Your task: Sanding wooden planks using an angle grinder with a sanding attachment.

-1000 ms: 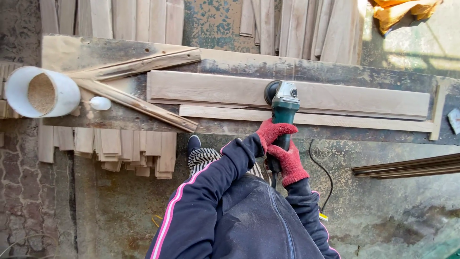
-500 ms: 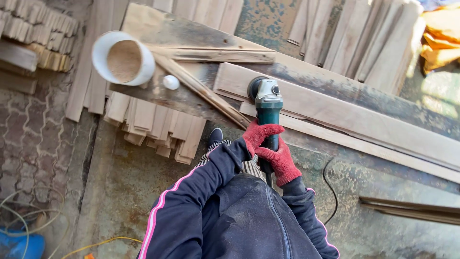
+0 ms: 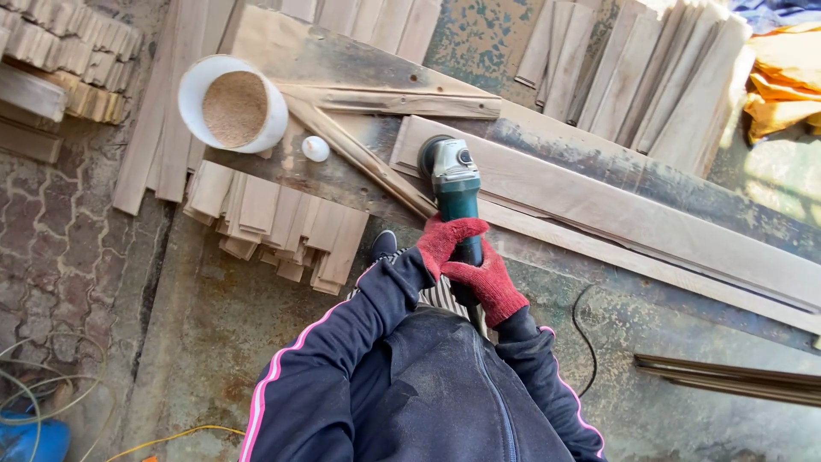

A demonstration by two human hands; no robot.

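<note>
Both my hands wear red gloves and grip a green angle grinder [image 3: 454, 188]. My left hand [image 3: 445, 240] wraps the body just behind the head. Closer to me, my right hand [image 3: 488, 284] clasps the rear of the handle. The grinder's disc end rests on the left end of a long pale wooden plank [image 3: 616, 210] that lies across a worn workbench [image 3: 342, 68]. My dark jacket sleeves with pink stripes fill the lower middle of the view.
A white bucket [image 3: 193, 85] holding sawdust stands on the bench at the left, with a small white knob [image 3: 315, 149] beside it. Thin slats lean behind and hang stacked under the bench [image 3: 282, 222]. A black cord [image 3: 590, 342] runs over the floor.
The grinder has slid leftward along the plank to its left end. The view has tilted and shifted, so the bucket now sits nearer the middle.
</note>
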